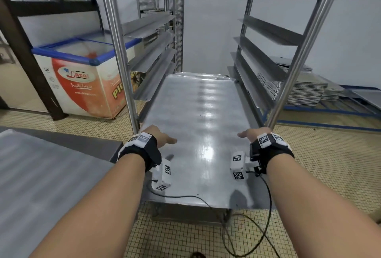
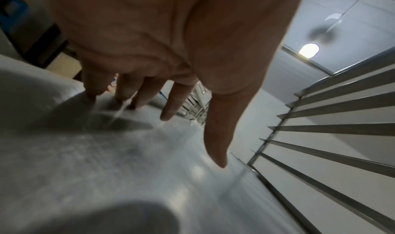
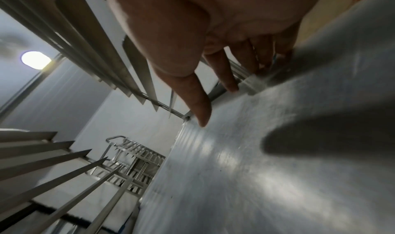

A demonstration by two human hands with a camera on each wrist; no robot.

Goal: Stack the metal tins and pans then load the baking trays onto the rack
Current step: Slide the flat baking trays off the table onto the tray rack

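Note:
A large flat metal baking tray (image 1: 198,125) lies partly inside the steel rack (image 1: 117,37), its near end sticking out toward me. My left hand (image 1: 159,137) holds the tray's left edge, thumb on top and fingers (image 2: 126,93) going down over the rim. My right hand (image 1: 250,135) holds the right edge the same way, thumb lying on the tray surface (image 3: 267,153) and fingers (image 3: 262,55) curling over the rim. The rack's angled side rails (image 1: 266,28) run above the tray on both sides.
A steel table surface (image 1: 41,179) sits at my lower left. A chest freezer (image 1: 82,76) stands left of the rack. Stacks of more trays (image 1: 296,90) lie on the floor at right. A second rack (image 1: 177,20) stands behind. Cables (image 1: 247,233) dangle over the tiled floor.

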